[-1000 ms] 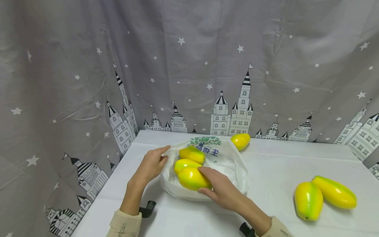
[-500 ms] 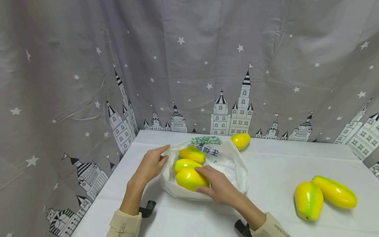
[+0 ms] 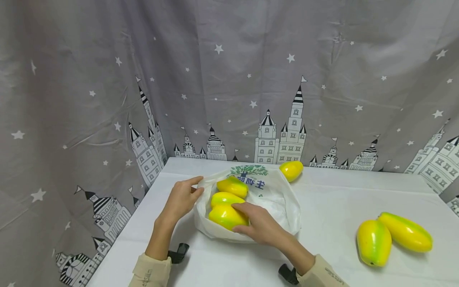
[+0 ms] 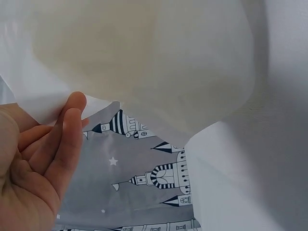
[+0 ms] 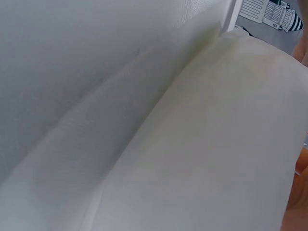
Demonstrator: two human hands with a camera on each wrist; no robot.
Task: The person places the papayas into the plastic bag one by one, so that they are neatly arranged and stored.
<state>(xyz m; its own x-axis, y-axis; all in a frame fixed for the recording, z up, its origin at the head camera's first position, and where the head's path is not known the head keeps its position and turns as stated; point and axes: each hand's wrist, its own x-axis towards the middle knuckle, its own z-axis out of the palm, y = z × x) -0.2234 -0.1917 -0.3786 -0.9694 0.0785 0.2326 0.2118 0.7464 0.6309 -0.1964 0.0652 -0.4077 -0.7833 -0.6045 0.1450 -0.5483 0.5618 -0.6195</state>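
Behind everything you have a grey curtain, printed with white stars and castles. In front of it spreads the white table. Near the table's middle sits your white plastic bag, mouth open, a green tree and blue lettering showing on its far wall. The bag's wall fills much of both wrist views.

Your left hand holds the bag's left edge, with little gap between fingers and thumb. Your right hand reaches in over the near edge and grips the front fruit from its right end, thumb on the near side and fingers over the top, spread about as wide as the fruit.

All the fruits are yellow with green patches or plain yellow. Inside the bag, on your left, the middle fruit lies against the front one, and the back fruit lies just beyond. Outside, one far fruit rests just behind the bag; well off to your right lie an upright-pointing fruit and a slanted fruit, side by side.
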